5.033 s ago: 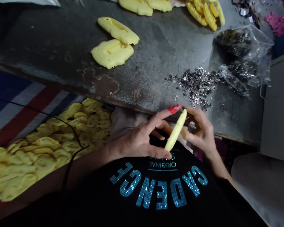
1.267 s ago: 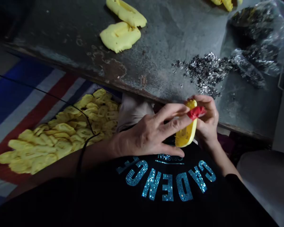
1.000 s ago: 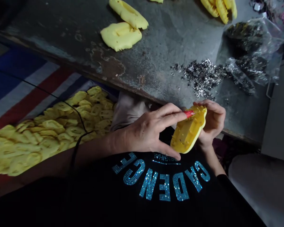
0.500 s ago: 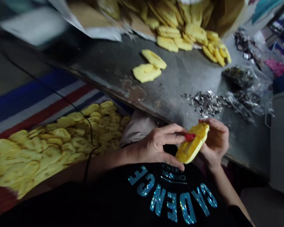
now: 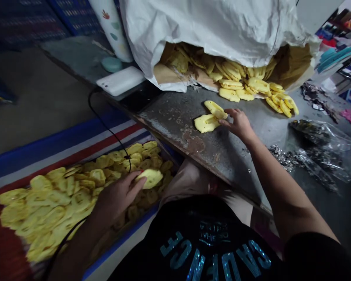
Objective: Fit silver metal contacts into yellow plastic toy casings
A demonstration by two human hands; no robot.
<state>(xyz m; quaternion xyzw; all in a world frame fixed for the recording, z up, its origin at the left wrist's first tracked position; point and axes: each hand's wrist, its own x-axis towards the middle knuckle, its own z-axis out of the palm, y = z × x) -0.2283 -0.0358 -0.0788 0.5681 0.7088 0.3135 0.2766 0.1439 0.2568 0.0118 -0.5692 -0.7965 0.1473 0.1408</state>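
My left hand [image 5: 125, 189] holds a yellow oval piece [image 5: 149, 178] between thumb and fingers, over a large heap of similar flat yellow pieces [image 5: 52, 203]. A bit of red shows by its fingers, too small to make out. My right hand [image 5: 239, 124] reaches across the grey table, its thumb and fingertips closed at the right edge of another yellow oval piece [image 5: 215, 109] with a hollow in it. That piece overlaps a second, paler yellow piece [image 5: 205, 123] lying flat on the table.
A white sack [image 5: 222, 27] lies open at the back, yellow pieces spilling from its mouth. Dark shiny scraps [image 5: 283, 156] and a clear plastic bag [image 5: 324, 152] are on the right. At the left are a white power bank-like block [image 5: 120, 80] and a black cable [image 5: 105, 130].
My hands have moved apart: the left went left over the heap with a yellow piece, the right went forward to the pieces on the table. The view has shifted, showing more of the sack.
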